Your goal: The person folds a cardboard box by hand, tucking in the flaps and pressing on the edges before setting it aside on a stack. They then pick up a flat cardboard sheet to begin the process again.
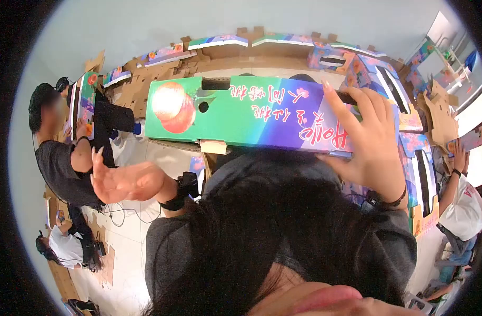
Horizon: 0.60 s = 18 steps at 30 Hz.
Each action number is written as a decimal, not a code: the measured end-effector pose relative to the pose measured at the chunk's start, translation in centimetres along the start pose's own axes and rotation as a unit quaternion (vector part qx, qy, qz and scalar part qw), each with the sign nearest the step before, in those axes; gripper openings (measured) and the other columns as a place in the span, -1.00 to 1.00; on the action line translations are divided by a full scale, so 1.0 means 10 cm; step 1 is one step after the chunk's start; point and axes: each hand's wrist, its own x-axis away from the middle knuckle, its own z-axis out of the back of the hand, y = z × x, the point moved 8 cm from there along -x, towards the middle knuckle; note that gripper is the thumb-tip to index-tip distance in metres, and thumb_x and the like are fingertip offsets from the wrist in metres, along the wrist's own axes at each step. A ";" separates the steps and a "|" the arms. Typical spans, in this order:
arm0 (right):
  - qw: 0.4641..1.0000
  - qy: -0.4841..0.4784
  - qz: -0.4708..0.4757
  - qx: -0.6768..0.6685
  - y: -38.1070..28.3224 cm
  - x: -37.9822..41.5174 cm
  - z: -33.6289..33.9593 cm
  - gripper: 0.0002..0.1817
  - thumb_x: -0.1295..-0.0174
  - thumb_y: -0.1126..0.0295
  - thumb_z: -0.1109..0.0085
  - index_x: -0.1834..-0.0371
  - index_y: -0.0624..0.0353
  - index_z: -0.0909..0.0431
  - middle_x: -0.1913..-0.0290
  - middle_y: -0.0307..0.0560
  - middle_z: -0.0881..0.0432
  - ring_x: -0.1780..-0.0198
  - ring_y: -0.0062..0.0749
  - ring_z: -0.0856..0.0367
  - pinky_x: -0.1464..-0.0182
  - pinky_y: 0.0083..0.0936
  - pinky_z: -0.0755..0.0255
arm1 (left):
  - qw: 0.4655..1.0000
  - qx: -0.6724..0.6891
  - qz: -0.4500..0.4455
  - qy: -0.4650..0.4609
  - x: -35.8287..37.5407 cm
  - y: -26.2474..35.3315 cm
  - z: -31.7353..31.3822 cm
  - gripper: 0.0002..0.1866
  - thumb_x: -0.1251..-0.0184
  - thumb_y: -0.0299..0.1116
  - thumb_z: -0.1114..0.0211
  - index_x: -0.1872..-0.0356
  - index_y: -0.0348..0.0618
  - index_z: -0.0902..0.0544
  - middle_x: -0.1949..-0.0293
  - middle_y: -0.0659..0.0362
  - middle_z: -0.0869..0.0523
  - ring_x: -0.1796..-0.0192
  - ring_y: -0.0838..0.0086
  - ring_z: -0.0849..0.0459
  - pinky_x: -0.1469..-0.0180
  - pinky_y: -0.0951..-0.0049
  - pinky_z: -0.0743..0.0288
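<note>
A long printed cardboard box (214, 113), green at one end and purple at the other, lies across in front of my body. Peaches and upside-down red and white lettering show on its face. My right hand (370, 134) grips the purple end, fingers over the far edge and thumb at the near edge. Off the box, beyond its green end, my left hand (130, 181) is raised with the palm up and fingers apart, holding nothing. A small tan cardboard tab (213, 147) sticks out from the box's near edge.
Flattened cardboard and printed boxes (220, 42) line the wall ahead. More printed boxes (422, 174) are stacked on the right. To the left a person in a dark shirt (62, 163) holds a similar box (84, 100). Another person (464, 210) works at far right.
</note>
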 end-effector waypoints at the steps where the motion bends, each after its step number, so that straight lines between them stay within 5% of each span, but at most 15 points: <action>1: 1.000 0.006 0.005 -0.001 0.00 -0.01 0.03 0.10 0.30 0.16 -0.62 -0.50 0.04 -0.41 -0.26 0.13 -0.47 -0.28 0.13 -0.41 -0.35 0.03 -0.22 | 1.000 -0.006 0.012 0.011 0.01 -0.07 0.06 -0.33 -0.55 0.08 0.13 -0.33 -0.38 -0.26 -0.18 -0.36 -0.51 -0.21 -0.16 -0.56 -0.41 -0.14 -0.36; 4: 0.999 0.047 -0.003 -0.015 0.02 -0.08 0.10 0.11 0.30 0.17 -0.63 -0.53 -0.13 -0.40 -0.17 0.02 -0.51 -0.25 0.05 -0.43 -0.36 0.00 -0.18 | 0.999 -0.019 0.022 0.016 -0.02 -0.17 0.10 -0.33 -0.55 0.07 0.13 -0.35 -0.37 -0.26 -0.24 -0.35 -0.49 -0.28 -0.17 -0.51 -0.45 -0.12 -0.31; 8: 0.991 0.130 -0.012 -0.016 0.22 -0.14 0.14 0.14 0.28 0.15 -0.65 -0.54 0.09 -0.36 -0.21 0.04 -0.51 -0.26 0.06 -0.42 -0.37 -0.05 -0.20 | 0.999 -0.004 0.036 -0.025 0.06 -0.25 -0.10 -0.33 -0.55 0.06 0.13 -0.39 -0.35 -0.25 -0.31 -0.34 -0.45 -0.37 -0.18 -0.45 -0.51 -0.08 -0.24; 10: 0.980 0.189 -0.030 -0.061 0.39 -0.14 0.08 0.17 0.26 0.17 -0.66 -0.57 0.15 -0.30 -0.26 0.08 -0.50 -0.27 0.05 -0.41 -0.39 -0.08 -0.20 | 0.986 0.026 0.116 -0.117 0.20 -0.31 -0.32 -0.25 -0.52 0.11 0.06 -0.45 -0.35 -0.19 -0.38 -0.32 -0.40 -0.43 -0.16 -0.41 -0.53 -0.06 -0.20; 12: 0.961 0.215 -0.082 -0.156 0.57 -0.12 -0.12 0.21 0.22 0.21 -0.67 -0.60 0.21 -0.20 -0.35 0.13 -0.46 -0.29 0.02 -0.40 -0.41 -0.14 -0.19 | 0.942 0.038 0.233 -0.239 0.48 -0.40 -0.54 -0.07 -0.45 0.21 -0.09 -0.54 -0.35 -0.08 -0.46 -0.28 -0.32 -0.50 -0.11 -0.34 -0.55 -0.04 -0.15; 15: 0.895 0.230 -0.149 -0.352 0.84 -0.11 -0.63 0.16 0.09 0.23 -0.65 -0.62 0.22 -0.16 -0.41 0.09 -0.42 -0.41 -0.15 -0.36 -0.45 -0.22 -0.22 | 0.791 0.129 0.249 -0.543 1.15 -0.35 -0.87 0.16 -0.37 0.22 -0.28 -0.67 -0.14 0.28 -0.66 -0.12 0.01 -0.68 0.01 0.02 -0.64 0.00 0.19; 18: 0.803 0.227 -0.186 -0.520 0.94 -0.10 -1.01 0.07 -0.02 0.27 -0.61 -0.60 0.21 -0.17 -0.39 0.02 -0.44 -0.41 -0.28 -0.40 -0.43 -0.29 -0.28 | 0.709 0.244 0.377 -0.544 1.83 -0.24 -1.00 0.41 -0.04 0.00 -0.59 -0.66 -0.17 0.35 -0.64 -0.26 0.05 -0.68 0.03 0.07 -0.65 0.07 0.24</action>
